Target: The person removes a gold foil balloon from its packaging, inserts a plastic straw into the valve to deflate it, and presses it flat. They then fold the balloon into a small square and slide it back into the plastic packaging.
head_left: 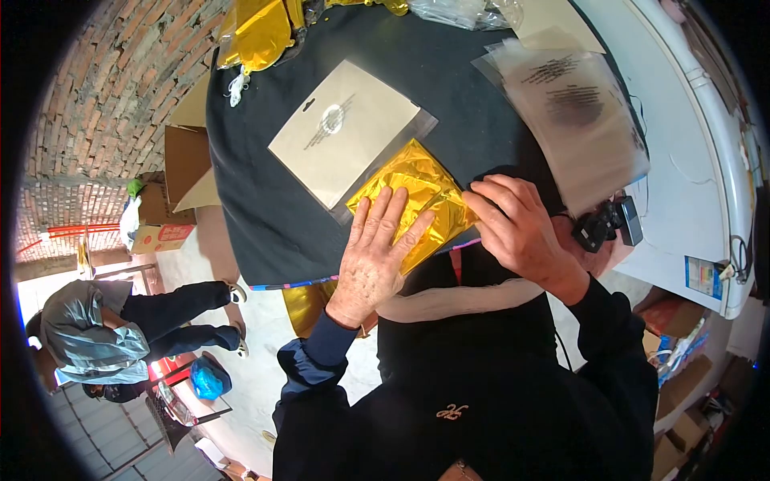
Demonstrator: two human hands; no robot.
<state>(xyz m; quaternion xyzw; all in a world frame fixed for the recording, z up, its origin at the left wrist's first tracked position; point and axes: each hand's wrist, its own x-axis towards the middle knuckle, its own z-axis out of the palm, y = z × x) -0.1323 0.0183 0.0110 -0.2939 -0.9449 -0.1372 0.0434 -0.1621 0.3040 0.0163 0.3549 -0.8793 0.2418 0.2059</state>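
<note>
A folded piece of shiny gold foil [425, 180] lies at the near edge of the dark-covered table. My left hand [373, 256] rests flat on it, fingers spread. At the foil's right corner, my right hand [521, 228] has its thumb and fingers pinched together on the edge. Just beyond the foil is a clear plastic bag with a beige card [345, 132] inside, printed with a dark emblem. The foil overlaps the bag's near end.
A stack of frosted plastic bags [577, 112] lies at the right. More gold foil [261, 36] sits at the far left edge, with clear plastic packaging [465, 12] farther back. Black devices [601, 224] stand near my right hand. A person [104, 333] stands at left, near cardboard boxes [164, 216].
</note>
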